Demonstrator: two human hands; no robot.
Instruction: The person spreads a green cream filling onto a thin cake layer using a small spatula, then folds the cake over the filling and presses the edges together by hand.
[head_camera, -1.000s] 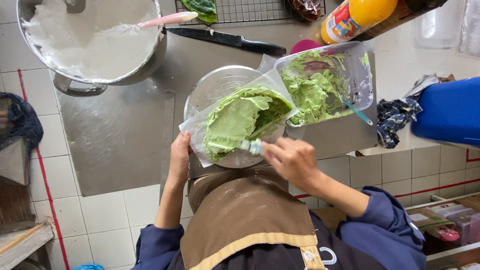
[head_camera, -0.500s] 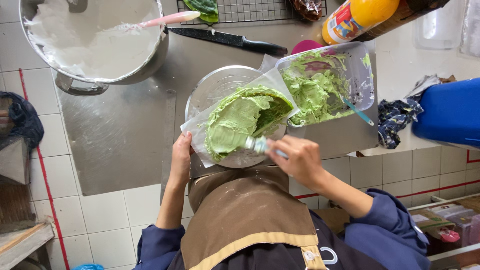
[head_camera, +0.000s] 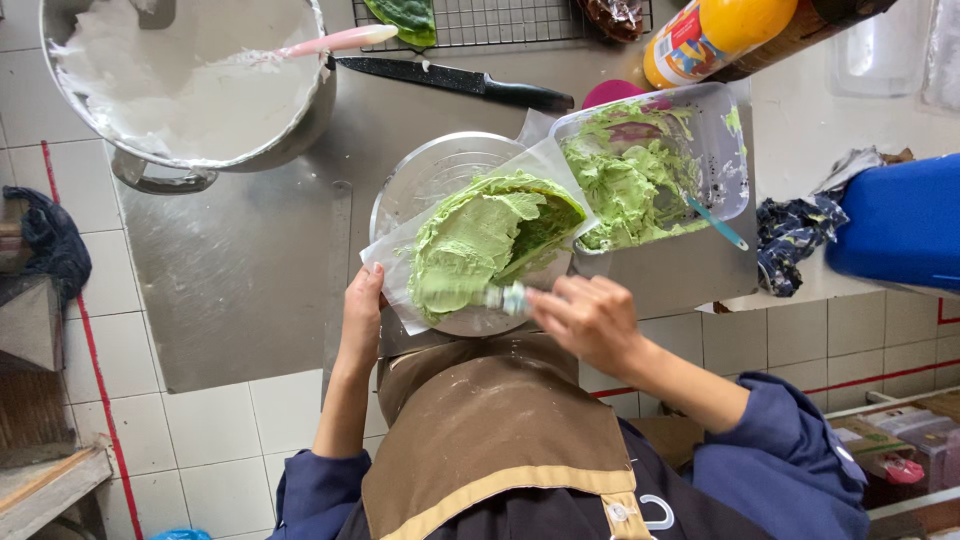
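**Frosting risk: paper slipping on the turntable**

Cake (head_camera: 490, 240) is sitting on paper (head_camera: 395, 255) on the turntable (head_camera: 430, 175), half-coated in green cream. Too much blade pressure is likely dragging crumbs or shifting the paper. Right hand (head_camera: 590, 320) is closing tight around the spatula (head_camera: 470, 296) handle. Left hand (head_camera: 362, 318) is resting its fingers on the paper edge.

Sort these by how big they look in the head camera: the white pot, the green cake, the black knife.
1. Big metal pot of white cream.
2. Round green-frosted cake.
3. Black-handled knife: long but thin, and farther off, so it may look smaller.
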